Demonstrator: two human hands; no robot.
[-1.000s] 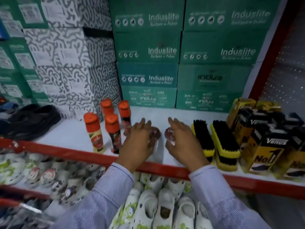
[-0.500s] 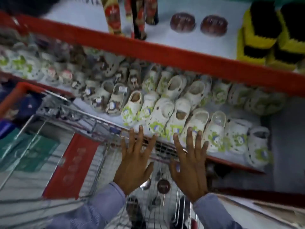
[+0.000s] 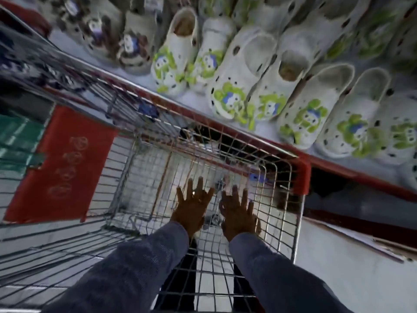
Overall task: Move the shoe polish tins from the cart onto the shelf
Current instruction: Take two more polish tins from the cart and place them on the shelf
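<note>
Tins were too blurred to pick out as both hands, left (image 3: 193,207) and right (image 3: 237,212), reached spread and empty into the cart (image 3: 301,175), seemingly for another pair.

Both hands, left (image 3: 193,206) and right (image 3: 237,211), reach with fingers spread into the wire cart (image 3: 295,177) beside a shelf (image 3: 338,170) of white clogs (image 3: 237,73)
</note>
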